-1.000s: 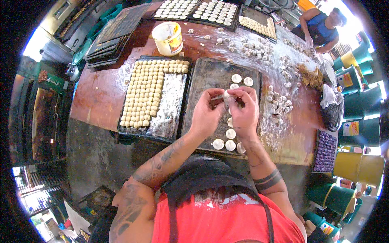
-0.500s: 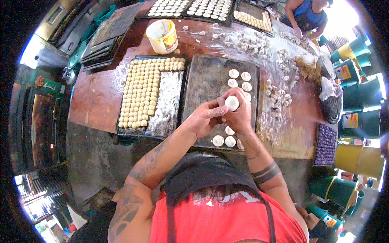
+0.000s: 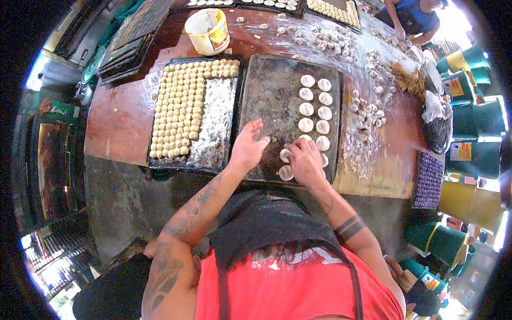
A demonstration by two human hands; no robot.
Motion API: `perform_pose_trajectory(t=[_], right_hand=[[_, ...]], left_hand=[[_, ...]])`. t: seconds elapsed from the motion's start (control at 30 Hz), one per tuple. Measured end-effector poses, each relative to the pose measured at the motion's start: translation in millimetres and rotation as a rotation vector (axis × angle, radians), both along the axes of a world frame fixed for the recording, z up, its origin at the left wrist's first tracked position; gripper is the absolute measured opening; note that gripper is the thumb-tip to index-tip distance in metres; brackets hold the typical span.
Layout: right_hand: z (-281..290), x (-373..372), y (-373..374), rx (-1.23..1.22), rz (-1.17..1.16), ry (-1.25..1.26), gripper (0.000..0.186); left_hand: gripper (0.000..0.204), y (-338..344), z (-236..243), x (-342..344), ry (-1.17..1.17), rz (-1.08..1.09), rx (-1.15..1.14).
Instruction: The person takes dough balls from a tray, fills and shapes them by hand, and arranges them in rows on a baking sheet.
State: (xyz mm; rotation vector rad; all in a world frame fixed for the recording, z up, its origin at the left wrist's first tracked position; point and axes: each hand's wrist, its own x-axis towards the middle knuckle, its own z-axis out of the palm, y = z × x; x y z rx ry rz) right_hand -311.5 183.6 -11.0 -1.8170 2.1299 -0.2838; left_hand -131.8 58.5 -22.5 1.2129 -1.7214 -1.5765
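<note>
A dark baking tray (image 3: 266, 96) lies before me, with flat white dough rounds (image 3: 322, 113) in columns along its right side. My right hand (image 3: 308, 164) is low over this tray, fingers closed on the edge of a dough round (image 3: 286, 155) at the left of the others. Just nearer me, another dough round (image 3: 286, 173) lies on the tray. Over the tray's left part, my left hand (image 3: 249, 146) is open and holds nothing, its thumb apart from its fingers. My right hand partly hides several rounds.
To the left lies a floured tray with rows of small dough balls (image 3: 178, 109). A white bucket (image 3: 207, 32) stands beyond it, near stacked dark trays (image 3: 125, 56). Floured dough pieces (image 3: 368, 114) are scattered at right. A co-worker (image 3: 410, 21) is at the far right corner.
My hands have parted. My right hand has brought the dough round down to the tray's near part, while my left hand has moved left and opened. The view has shifted slightly.
</note>
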Motion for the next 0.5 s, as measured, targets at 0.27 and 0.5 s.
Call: perform_pose_trajectory(t=[0.27,0.5], right_hand=[[18.5,-15.3,4.9,0.066,0.205,-0.244,0.041],[-84.3,-264.1,88.2,-0.126,-0.824,0.218,0.045]], left_hand=[[0.021,-7.4,19.3,17.5,-0.065,-0.158,0.131],[0.015,-90.5,-11.9,134.6,-0.873,0.113,-0.847]])
